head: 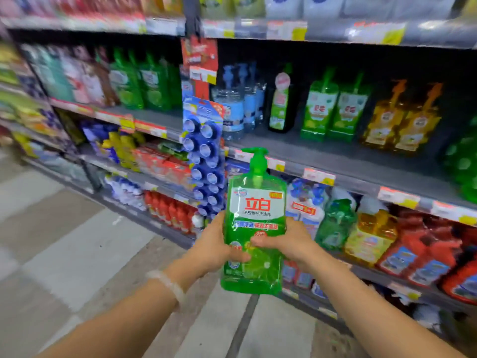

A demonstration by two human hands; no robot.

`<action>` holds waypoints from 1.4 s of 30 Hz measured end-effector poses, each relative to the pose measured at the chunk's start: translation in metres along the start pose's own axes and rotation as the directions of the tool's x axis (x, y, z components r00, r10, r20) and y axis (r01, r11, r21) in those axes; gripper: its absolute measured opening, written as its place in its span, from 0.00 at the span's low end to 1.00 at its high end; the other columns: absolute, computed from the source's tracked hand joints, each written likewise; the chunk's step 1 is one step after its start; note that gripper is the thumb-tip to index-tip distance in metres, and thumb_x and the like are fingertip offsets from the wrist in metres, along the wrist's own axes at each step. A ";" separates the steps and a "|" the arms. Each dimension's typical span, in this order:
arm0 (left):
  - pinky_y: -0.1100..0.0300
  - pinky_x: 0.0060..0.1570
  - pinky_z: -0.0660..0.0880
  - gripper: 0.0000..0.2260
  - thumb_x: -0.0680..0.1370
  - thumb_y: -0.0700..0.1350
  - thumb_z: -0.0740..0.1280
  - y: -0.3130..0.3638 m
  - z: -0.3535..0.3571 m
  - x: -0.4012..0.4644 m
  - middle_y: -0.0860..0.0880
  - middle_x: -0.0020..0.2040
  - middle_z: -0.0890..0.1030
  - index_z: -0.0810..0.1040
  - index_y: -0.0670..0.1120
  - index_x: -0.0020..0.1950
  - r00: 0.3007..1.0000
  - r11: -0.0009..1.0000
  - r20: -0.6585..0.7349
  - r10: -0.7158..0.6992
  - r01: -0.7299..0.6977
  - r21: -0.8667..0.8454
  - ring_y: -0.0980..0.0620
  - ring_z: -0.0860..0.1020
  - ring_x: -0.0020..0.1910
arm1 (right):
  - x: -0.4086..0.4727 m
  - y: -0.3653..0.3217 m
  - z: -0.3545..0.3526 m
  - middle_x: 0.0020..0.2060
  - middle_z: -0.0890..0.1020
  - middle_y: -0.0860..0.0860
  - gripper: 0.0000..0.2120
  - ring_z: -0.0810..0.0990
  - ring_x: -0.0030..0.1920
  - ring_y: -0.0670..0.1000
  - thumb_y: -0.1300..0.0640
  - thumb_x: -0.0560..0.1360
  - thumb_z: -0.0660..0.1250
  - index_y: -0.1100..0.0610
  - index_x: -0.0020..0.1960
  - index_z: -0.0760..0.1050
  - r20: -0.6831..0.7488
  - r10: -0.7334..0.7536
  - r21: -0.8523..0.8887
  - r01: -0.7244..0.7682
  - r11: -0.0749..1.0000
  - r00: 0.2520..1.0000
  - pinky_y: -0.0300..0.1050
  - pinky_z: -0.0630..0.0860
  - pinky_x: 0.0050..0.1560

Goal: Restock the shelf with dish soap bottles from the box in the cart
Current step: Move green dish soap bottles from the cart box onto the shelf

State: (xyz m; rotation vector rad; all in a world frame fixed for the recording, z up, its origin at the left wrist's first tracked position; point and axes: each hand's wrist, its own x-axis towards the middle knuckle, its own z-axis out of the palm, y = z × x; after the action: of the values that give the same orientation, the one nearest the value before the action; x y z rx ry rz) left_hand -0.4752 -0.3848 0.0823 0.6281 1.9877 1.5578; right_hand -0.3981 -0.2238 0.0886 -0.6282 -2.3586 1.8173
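I hold a green dish soap bottle (254,223) with a green pump top upright in front of the shelves. My left hand (216,244) grips its left side with the thumb across the front. My right hand (286,241) grips the right side, thumb on the label. The dark shelf (322,156) behind the bottle has bare room at its front edge, with green dish soap bottles (335,109) standing further back. The cart and the box are out of view.
A hanging strip of blue round packs (204,156) dangles left of the bottle. Orange bottles (402,120) and blue pump bottles (237,104) stand on the same shelf. Lower shelves hold red and yellow bottles (413,244). Tiled floor (77,241) lies to the left.
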 end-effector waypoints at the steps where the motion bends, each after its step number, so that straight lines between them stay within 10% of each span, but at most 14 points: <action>1: 0.68 0.35 0.77 0.31 0.61 0.28 0.76 -0.003 -0.026 0.000 0.60 0.43 0.83 0.70 0.57 0.51 1.000 1.000 -0.028 -0.005 0.005 -0.001 0.64 0.82 0.41 | 0.012 -0.011 0.022 0.38 0.84 0.43 0.14 0.83 0.41 0.44 0.62 0.61 0.79 0.47 0.37 0.79 0.024 -0.014 0.003 0.014 1.000 1.000 0.43 0.79 0.49; 11: 0.74 0.29 0.74 0.32 0.62 0.28 0.75 -0.037 -0.213 0.042 0.71 0.38 0.80 0.69 0.59 0.50 0.968 0.999 -0.246 -0.050 0.051 -0.001 0.73 0.78 0.37 | 0.149 -0.081 0.181 0.48 0.85 0.52 0.20 0.83 0.50 0.53 0.59 0.58 0.81 0.53 0.49 0.81 0.163 -0.085 -0.066 0.097 0.993 0.983 0.56 0.77 0.58; 25: 0.70 0.39 0.77 0.37 0.65 0.30 0.75 0.018 -0.452 0.256 0.53 0.54 0.80 0.66 0.47 0.69 0.938 0.994 -0.335 0.092 -0.063 0.094 0.62 0.79 0.47 | 0.430 -0.242 0.287 0.46 0.85 0.50 0.13 0.83 0.47 0.48 0.59 0.60 0.80 0.47 0.40 0.80 0.201 -0.295 -0.097 0.319 0.943 0.934 0.52 0.78 0.57; 37: 0.72 0.36 0.76 0.38 0.64 0.31 0.76 0.009 -0.589 0.437 0.60 0.51 0.80 0.65 0.53 0.67 0.957 0.965 -0.169 0.234 -0.208 0.160 0.70 0.79 0.44 | 0.602 -0.289 0.344 0.51 0.83 0.52 0.24 0.81 0.52 0.52 0.54 0.56 0.82 0.50 0.45 0.73 -0.144 -0.269 -0.154 0.247 0.957 0.952 0.54 0.78 0.56; 42: 0.53 0.55 0.78 0.45 0.63 0.31 0.77 0.006 -0.639 0.520 0.54 0.58 0.79 0.58 0.49 0.74 0.967 0.958 -0.064 0.246 -0.233 0.166 0.56 0.79 0.54 | 0.669 -0.301 0.367 0.49 0.83 0.50 0.25 0.81 0.51 0.52 0.57 0.55 0.82 0.50 0.48 0.75 -0.332 -0.244 -0.143 0.207 0.968 0.911 0.53 0.78 0.55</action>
State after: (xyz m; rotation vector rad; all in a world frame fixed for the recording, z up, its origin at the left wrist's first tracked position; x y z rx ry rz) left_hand -1.2876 -0.5091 0.1471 0.9109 2.1798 1.5980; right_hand -1.2038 -0.3638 0.1549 -0.6009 -2.1923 1.3650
